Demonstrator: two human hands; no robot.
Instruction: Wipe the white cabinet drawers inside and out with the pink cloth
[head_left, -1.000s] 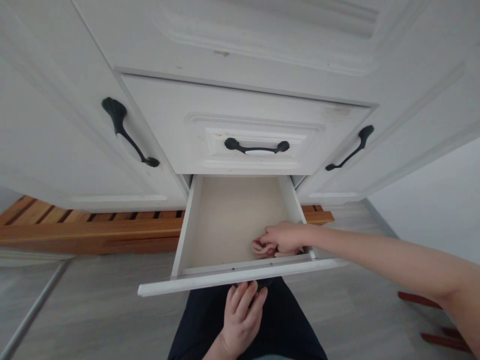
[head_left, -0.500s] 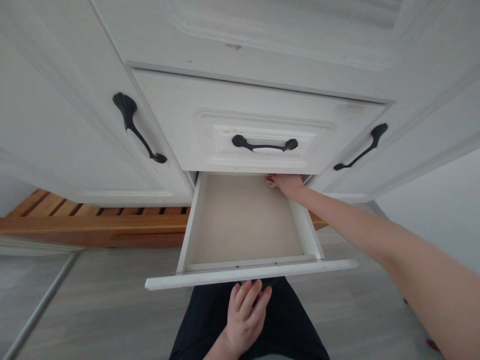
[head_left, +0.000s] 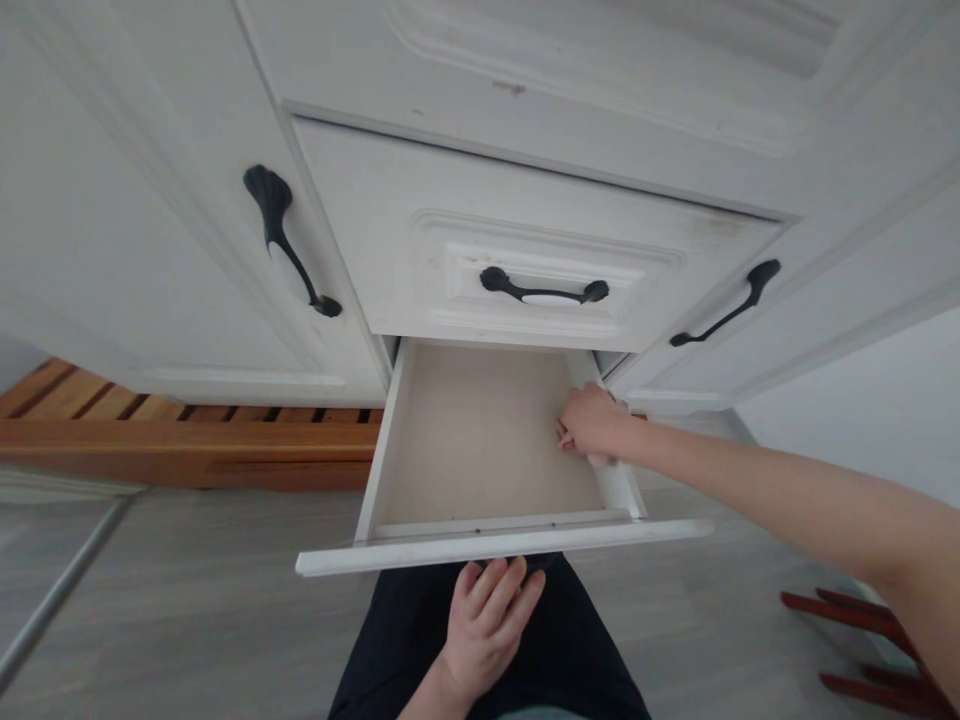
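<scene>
A pulled-out white drawer (head_left: 379,445) with a pale beige bottom juts from the cabinet. Below its front board, my left hand (head_left: 484,620) has its fingers curled at the dark drawer handle (head_left: 551,562), which is mostly hidden by the board and fingers. My right hand (head_left: 592,420) is inside the drawer, closed, against the right side wall. A small pale, pinkish-white bit shows at its edges, too little to name. Nothing else lies on the visible drawer bottom.
Above is a shut drawer with a black handle (head_left: 544,288). Cabinet doors with black handles flank it, left (head_left: 289,240) and right (head_left: 727,305). A slatted wooden bench (head_left: 187,440) stands at left under the cabinet. Reddish wooden legs (head_left: 855,615) show at lower right.
My right hand has come forward from the drawer's back right corner along its right side. My left hand stays at the drawer front. The view has shifted slightly, showing more of the reddish legs.
</scene>
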